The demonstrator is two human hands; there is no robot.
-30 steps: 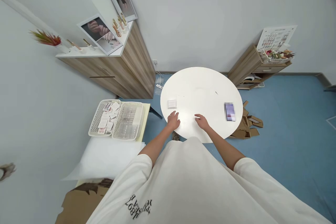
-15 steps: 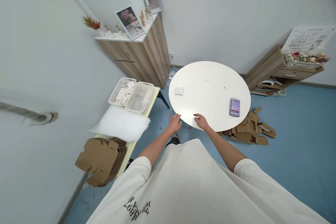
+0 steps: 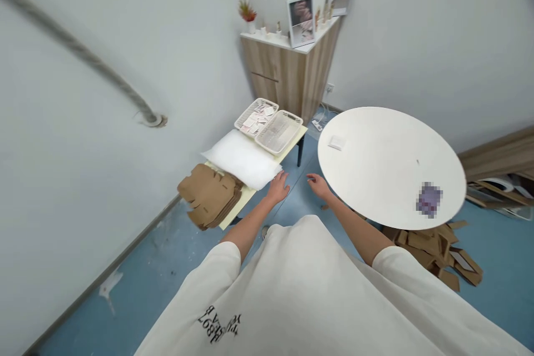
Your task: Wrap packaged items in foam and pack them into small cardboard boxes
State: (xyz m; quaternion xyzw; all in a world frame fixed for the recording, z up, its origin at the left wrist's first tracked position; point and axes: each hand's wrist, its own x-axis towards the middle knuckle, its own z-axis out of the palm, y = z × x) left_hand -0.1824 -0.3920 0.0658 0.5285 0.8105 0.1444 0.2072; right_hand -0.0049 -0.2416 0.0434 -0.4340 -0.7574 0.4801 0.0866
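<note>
My left hand (image 3: 278, 187) is open with its fingers apart, by the right end of a stack of white translucent sheets (image 3: 242, 159); I cannot tell whether it touches them. My right hand (image 3: 318, 185) is held in front of me with bent fingers, beside the left edge of the round white table (image 3: 384, 172). Nothing shows in it. A small white packet (image 3: 336, 142) lies on that table near its left side. The sheets rest on a narrow pale yellow table (image 3: 292, 144), between flat brown cardboard pieces (image 3: 212, 194) and two white baskets.
One basket (image 3: 250, 121) holds many small packets; the other basket (image 3: 278, 132) holds clear flat items. A wooden cabinet (image 3: 287, 69) with picture frames stands behind. A pixelated purple item (image 3: 429, 200) lies on the round table. Cardboard boxes (image 3: 434, 250) are piled on the floor at right.
My view has swung left, so the tables and cabinet sit further right. My hands have come away from the round table's near edge, the left one now beside the white sheets.
</note>
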